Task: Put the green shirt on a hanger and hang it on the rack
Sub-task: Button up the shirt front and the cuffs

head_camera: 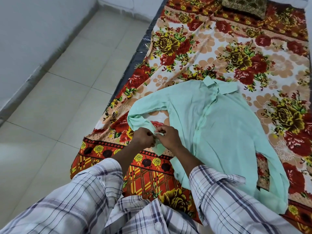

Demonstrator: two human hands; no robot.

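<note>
Nearest the wearer, two plaid sleeves reach forward over the near border of a floral bedsheet. Left hand and right hand: close together, almost touching, fingers curled, both pinching the cuff of the green shirt. Green shirt: spread flat on the sheet, hem toward the person, collar at the far end. Its body lies right of the hands; one long sleeve loops out to the left and bends back to the cuff held in the fingers. Second sleeve: trails down the shirt's right side toward the near border. Sheet's left border: falls over a dark mattress edge running diagonally away. Left of that edge: pale tiled floor, wide, reaching a grey wall. Beyond the collar: a broad stretch of floral sheet. Far end: patterned brown pillow, well apart from the shirt.
</note>
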